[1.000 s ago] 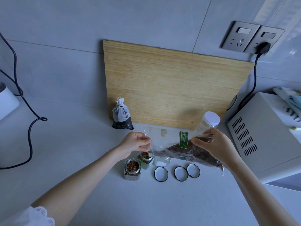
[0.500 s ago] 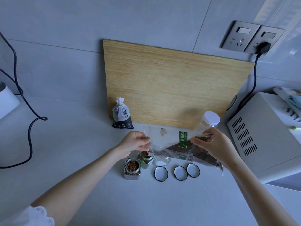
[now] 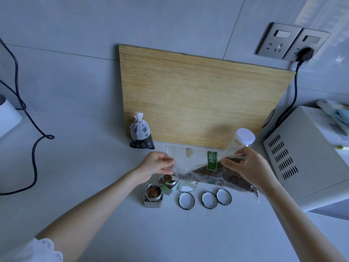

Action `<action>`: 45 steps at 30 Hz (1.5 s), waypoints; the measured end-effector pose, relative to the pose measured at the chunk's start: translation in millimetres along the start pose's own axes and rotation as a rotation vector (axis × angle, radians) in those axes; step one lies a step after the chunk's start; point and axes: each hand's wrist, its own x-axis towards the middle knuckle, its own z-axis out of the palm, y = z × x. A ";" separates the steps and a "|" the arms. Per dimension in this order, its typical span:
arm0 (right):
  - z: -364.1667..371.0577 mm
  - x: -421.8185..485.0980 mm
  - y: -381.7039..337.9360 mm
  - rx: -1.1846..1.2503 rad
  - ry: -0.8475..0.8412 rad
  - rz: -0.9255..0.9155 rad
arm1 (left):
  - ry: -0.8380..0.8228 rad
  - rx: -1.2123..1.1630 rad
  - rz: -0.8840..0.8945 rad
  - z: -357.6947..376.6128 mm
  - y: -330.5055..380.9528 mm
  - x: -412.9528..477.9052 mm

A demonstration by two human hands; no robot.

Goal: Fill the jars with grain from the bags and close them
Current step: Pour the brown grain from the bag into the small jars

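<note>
Both hands hold a clear plastic bag (image 3: 200, 163) of reddish-brown grain over the counter. My left hand (image 3: 156, 164) pinches its left open corner above the middle jar (image 3: 169, 183), which has grain in it. My right hand (image 3: 243, 163) grips the bag's right side higher up. A square jar (image 3: 153, 194) at front left is full of grain. A third jar (image 3: 188, 186) stands partly hidden under the bag. Three black-rimmed lids (image 3: 208, 199) lie in a row in front. A tied black-and-white grain bag (image 3: 141, 132) stands at the back.
A wooden board (image 3: 198, 95) leans against the wall. A clear jar with a white lid (image 3: 243, 138) stands behind the bag. A white appliance (image 3: 306, 154) fills the right side. A black cable (image 3: 34, 144) loops on the counter at left.
The bag and both hands have stayed almost still over the middle jar; my right hand has lifted slightly.
</note>
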 end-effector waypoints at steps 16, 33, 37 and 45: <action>-0.2 0.7 -2.1 -0.028 -0.004 -0.012 | 0.002 -0.007 -0.003 -1.8 -1.5 -0.3; 0.0 0.9 -4.2 -0.018 -0.005 -0.001 | -0.003 -0.015 -0.001 -3.3 -3.0 0.8; -0.3 1.4 -4.4 -0.021 -0.009 -0.004 | -0.003 -0.020 -0.003 -3.1 -2.6 1.0; -0.7 1.4 -4.6 -0.026 -0.004 -0.004 | -0.001 -0.029 -0.006 -2.8 -1.9 0.2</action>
